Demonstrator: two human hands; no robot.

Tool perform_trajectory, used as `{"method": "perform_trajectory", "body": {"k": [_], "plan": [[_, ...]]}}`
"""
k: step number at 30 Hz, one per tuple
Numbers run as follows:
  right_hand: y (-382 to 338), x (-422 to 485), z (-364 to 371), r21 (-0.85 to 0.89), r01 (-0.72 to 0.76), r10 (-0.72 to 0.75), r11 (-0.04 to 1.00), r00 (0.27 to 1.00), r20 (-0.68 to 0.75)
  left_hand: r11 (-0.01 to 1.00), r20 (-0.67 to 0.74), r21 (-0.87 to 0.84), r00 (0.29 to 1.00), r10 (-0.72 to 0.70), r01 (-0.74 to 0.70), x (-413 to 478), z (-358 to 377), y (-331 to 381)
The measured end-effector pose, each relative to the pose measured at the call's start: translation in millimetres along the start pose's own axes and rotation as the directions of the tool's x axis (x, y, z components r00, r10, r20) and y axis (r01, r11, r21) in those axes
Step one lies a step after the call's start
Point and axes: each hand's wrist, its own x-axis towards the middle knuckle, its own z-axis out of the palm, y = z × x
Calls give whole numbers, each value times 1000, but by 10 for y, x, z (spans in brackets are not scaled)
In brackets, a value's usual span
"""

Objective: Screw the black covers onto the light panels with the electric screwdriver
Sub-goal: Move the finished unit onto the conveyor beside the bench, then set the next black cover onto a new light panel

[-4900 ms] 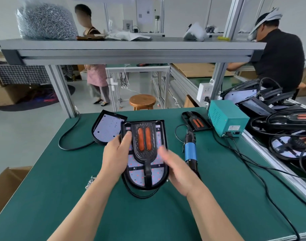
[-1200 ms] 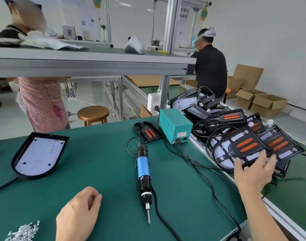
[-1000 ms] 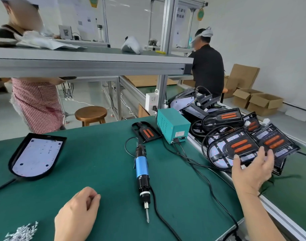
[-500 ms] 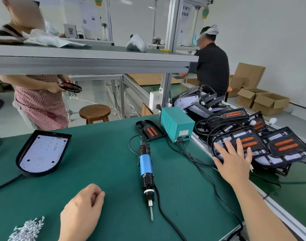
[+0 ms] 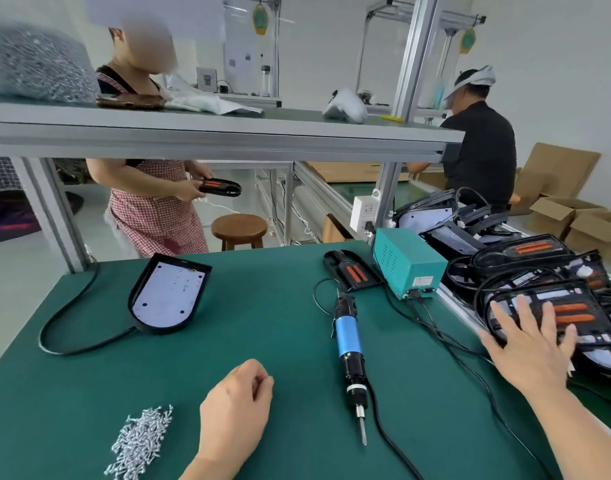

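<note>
Black-covered panels (image 5: 567, 296) look finished under the right hand (image 5: 529, 348) and its spread fingers (image 5: 523, 311); one bare light panel (image 5: 169, 296), a loose cover (image 5: 352, 271) and the untouched screwdriver (image 5: 349, 348) wait near the left hand (image 5: 234, 410), loosely curled and empty.

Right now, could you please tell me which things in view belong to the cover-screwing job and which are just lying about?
For the job: electric screwdriver, bare light panel, loose black cover, pile of screws, covered panel under the right hand.

Lying about: wooden stool, cardboard boxes, white bundle on the upper shelf.
</note>
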Motion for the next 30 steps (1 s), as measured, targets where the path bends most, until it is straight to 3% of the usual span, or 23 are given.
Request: {"method": "perform_trajectory", "body": {"k": [11,14,16,21,25,27,30], "plan": [[-386,-116,-107,180,-10,19,984,999,-49,999,0,22,1000,26,-26,22,23,-23],[-675,-55,-219,231,149,-119,961,983,-139,999,-11,39,1000,26,-25,27,42,-20],[-995,-35,-296,384,304,-250,872,951,-184,998,-20,50,1000,23,-22,32,55,-18],[-1830,3,-354,626,350,-490,697,870,58,999,-16,41,1000,1,0,48,69,-47],[-2161,125,-222,606,367,-524,706,846,99,998,-28,54,999,-21,22,81,97,-66],[-2261,193,-144,645,272,-457,714,879,136,997,-37,69,999,-34,37,100,116,-58],[-2371,211,-82,715,183,-332,675,941,73,995,-41,80,998,-49,52,119,130,-65]]}}
